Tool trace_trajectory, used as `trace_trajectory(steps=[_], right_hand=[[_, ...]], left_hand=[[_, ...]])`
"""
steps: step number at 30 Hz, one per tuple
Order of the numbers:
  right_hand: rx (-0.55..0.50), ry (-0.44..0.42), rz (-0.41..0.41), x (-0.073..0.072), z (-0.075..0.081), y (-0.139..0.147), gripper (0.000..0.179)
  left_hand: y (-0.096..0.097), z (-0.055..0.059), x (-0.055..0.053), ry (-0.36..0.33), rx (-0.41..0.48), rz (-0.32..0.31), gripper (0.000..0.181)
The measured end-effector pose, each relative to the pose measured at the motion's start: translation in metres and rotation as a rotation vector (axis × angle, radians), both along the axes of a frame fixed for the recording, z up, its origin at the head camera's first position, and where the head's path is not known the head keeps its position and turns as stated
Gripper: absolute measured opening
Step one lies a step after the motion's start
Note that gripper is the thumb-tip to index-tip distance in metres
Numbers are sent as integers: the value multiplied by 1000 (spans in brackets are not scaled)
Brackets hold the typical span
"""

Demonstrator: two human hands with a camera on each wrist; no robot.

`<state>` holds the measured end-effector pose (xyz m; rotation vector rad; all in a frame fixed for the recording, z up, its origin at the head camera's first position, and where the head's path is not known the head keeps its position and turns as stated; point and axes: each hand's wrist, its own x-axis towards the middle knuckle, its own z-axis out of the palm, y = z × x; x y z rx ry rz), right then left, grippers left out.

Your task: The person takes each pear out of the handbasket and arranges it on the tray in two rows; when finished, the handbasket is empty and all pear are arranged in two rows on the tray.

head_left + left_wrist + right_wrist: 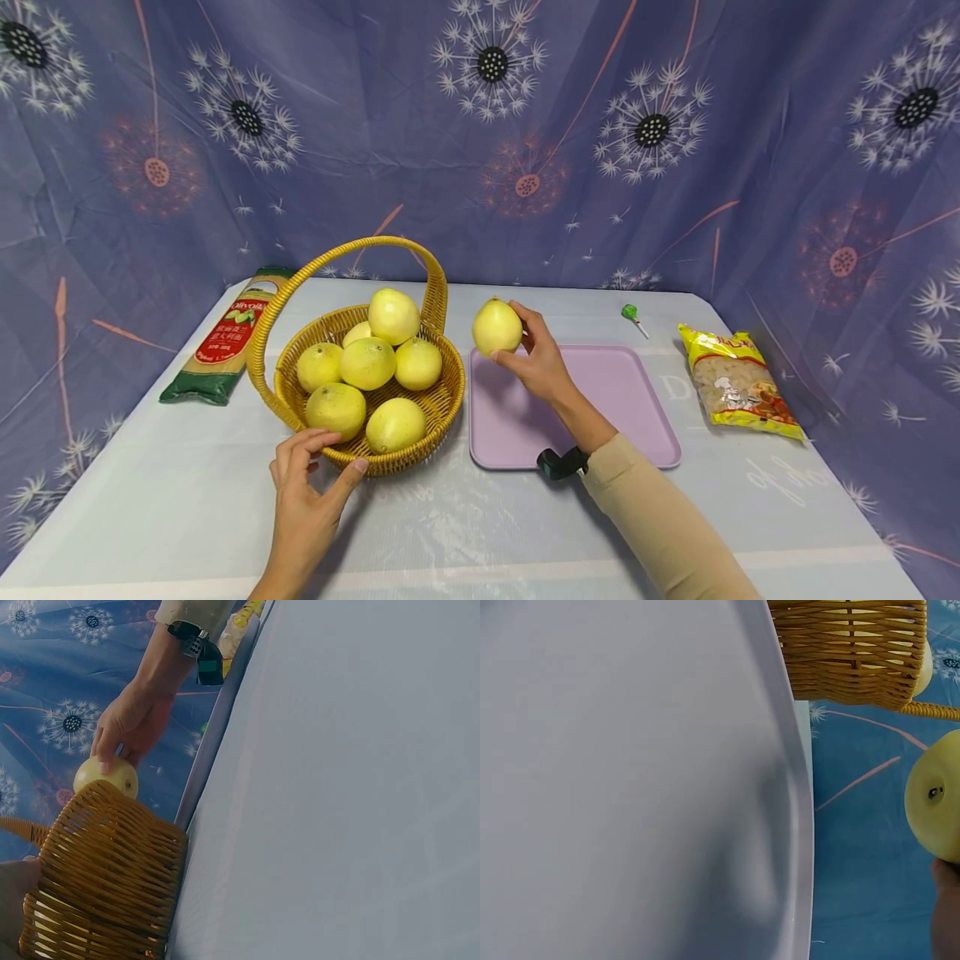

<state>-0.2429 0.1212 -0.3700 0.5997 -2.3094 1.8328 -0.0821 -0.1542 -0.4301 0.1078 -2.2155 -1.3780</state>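
Observation:
My right hand (pixel 536 354) pinches a round, pale yellow fruit (pixel 497 327) between thumb and fingers, above the left part of a lilac tray (pixel 600 400). In the right wrist view, the dark dimpled end of this fruit (pixel 937 791) faces the camera. To the left stands a yellow wicker basket (pixel 450 408) with a tall handle, holding several similar fruits (pixel 367 363). At its near rim my left hand (pixel 307 492) grips the edge, with fingers over the top and thumb on the outside. The left wrist view shows the basket's woven side (pixel 112 862) and only a bit of that hand.
A red and green pasta packet (pixel 225 333) lies left of the basket. Behind the tray, toward the right, is a green lollipop (pixel 632 314). A yellow snack bag (pixel 738 379) lies at the right. A patterned blue cloth (pixel 375 125) hangs behind the white-covered table (pixel 450 533).

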Motion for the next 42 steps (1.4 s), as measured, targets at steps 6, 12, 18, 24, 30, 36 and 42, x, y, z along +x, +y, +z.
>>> trace_trajectory(steps=[6, 12, 18, 24, 30, 36, 42], right_hand=[[7, -20, 0, -12, -12, 2, 81], [23, -57, 31, -27, -27, 4, 82], [63, -131, 27, -32, -31, 6, 83], [94, -202, 2, -36, -38, 10, 81], [59, -232, 21, -40, -42, 12, 82], [26, -251, 85, -34, -34, 9, 83], [71, -256, 89, -29, -28, 6, 83]], left_hand=[[0, 0, 0, 4, -1, 1, 45], [0, 0, 0, 6, -10, 2, 45], [0, 0, 1, -2, -13, 1, 45], [0, 0, 1, -3, -17, 2, 45], [0, 0, 0, -2, -19, 2, 45], [0, 0, 0, 5, -19, -1, 45], [0, -1, 0, 7, -22, 3, 45]])
